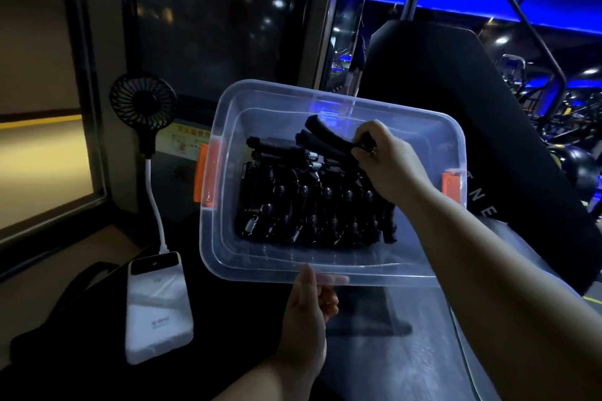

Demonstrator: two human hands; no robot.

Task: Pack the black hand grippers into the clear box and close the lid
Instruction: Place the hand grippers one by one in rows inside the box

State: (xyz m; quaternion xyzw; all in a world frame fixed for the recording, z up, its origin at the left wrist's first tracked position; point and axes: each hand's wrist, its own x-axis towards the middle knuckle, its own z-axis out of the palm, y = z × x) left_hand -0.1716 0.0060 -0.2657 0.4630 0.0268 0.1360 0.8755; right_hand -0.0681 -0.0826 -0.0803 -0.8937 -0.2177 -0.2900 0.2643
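Mid-frame, the clear box (pixel 325 268), lid off, is tilted twd the camera w/ black hand grippers (pixel 309 205) packed in rows on its bottom; left hand (pixel 309 306) grips its near rim, thumb on top, while right hand (pixel 387 166) pinches one more gripper (pixel 325 137) by its end, just above the pile.

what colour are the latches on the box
Orange latches, one at each end of the box; clearest in the head view.
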